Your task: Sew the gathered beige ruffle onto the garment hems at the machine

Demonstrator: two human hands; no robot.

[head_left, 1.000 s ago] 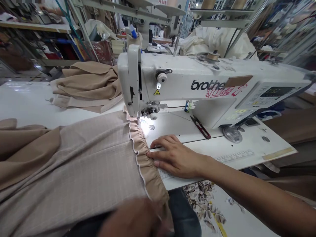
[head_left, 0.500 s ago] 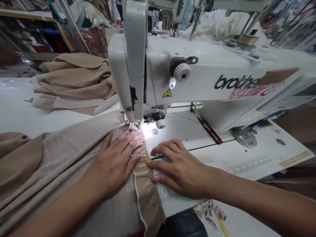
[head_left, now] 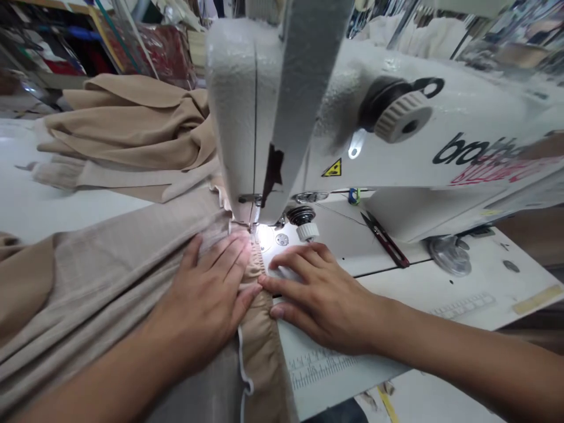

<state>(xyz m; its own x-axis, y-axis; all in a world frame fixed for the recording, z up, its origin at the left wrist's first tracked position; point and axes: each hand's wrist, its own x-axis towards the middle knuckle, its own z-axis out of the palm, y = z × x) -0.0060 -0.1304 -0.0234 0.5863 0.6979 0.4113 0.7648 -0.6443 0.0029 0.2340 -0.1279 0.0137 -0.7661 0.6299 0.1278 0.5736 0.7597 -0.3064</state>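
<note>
Left hand (head_left: 207,288) lies flat, fingers spread, on the gathered ruffle (head_left: 259,346); right hand (head_left: 319,308) presses open beside it, holding the cloth even before the sewing machine (head_left: 259,111).

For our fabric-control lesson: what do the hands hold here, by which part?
Nothing is gripped: the left hand presses flat on the checked fabric; the right hand rests its fingertips on the gathered ruffle.
</note>
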